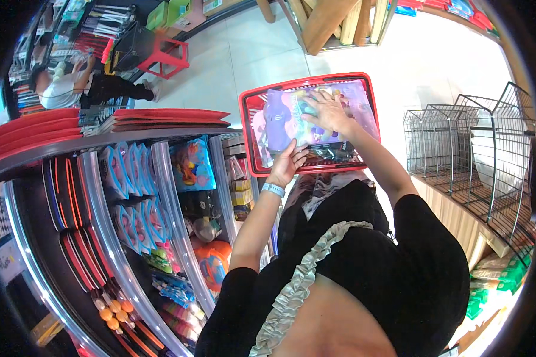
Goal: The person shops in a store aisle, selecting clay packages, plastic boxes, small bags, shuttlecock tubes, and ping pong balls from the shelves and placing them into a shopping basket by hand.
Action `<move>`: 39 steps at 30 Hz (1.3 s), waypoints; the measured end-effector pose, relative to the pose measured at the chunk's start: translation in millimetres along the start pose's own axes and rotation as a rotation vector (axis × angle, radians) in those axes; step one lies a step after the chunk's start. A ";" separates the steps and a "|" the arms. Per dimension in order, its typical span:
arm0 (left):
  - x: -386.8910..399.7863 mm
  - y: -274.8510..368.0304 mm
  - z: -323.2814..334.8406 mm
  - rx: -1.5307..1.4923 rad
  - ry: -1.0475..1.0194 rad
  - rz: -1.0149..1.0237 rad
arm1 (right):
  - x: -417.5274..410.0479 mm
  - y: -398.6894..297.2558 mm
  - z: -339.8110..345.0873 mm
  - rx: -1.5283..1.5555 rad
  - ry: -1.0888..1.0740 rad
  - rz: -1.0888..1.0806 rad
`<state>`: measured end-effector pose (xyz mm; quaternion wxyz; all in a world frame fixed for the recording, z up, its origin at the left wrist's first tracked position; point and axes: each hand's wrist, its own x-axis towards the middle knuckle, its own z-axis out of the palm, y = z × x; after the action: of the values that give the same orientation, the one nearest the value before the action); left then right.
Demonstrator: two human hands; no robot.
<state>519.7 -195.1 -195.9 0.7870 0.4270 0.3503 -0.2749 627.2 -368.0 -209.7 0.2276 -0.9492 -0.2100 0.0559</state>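
Note:
A red plastic shopping basket (310, 170) stands in front of me. In it lies a purple, partly clear bag (362, 96) with several colourful round pieces showing through. My right hand (328, 111) rests on top of this bag with its fingers spread. At the basket's near side is my left hand (289, 161), palm partly up and fingers apart, with a light blue band on the wrist; it is by the bag's lower edge, and I cannot tell whether it touches it. Dark packaged goods (328, 152) lie partly hidden under the bag.
Shelves with clear dividers (172, 214) hold packaged goods on the left, red flat items (169, 117) above. On the right stand black wire racks (469, 138). A person (67, 89) is by another shelf at the far left, near a red stool (167, 58). Wooden posts (335, 22) stand beyond the basket.

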 end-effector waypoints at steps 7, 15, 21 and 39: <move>-0.9 19.4 -6.5 0.008 -0.092 0.084 | 26.6 12.4 0.5 0.032 -0.297 0.076; -0.4 25.8 -11.0 0.065 -0.062 0.106 | 34.3 26.5 27.4 0.013 -0.124 0.009; -15.1 14.4 -79.8 -0.140 0.039 0.092 | 30.7 30.3 18.4 0.019 -0.189 -0.028; -41.2 23.4 -312.6 -0.801 0.686 0.248 | 18.7 -166.6 13.9 0.675 0.116 -0.255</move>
<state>413.0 92.0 -274.2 0.7551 0.1970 0.6115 0.1303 579.2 -219.7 -146.3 0.5445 -0.7885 -0.2832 0.0392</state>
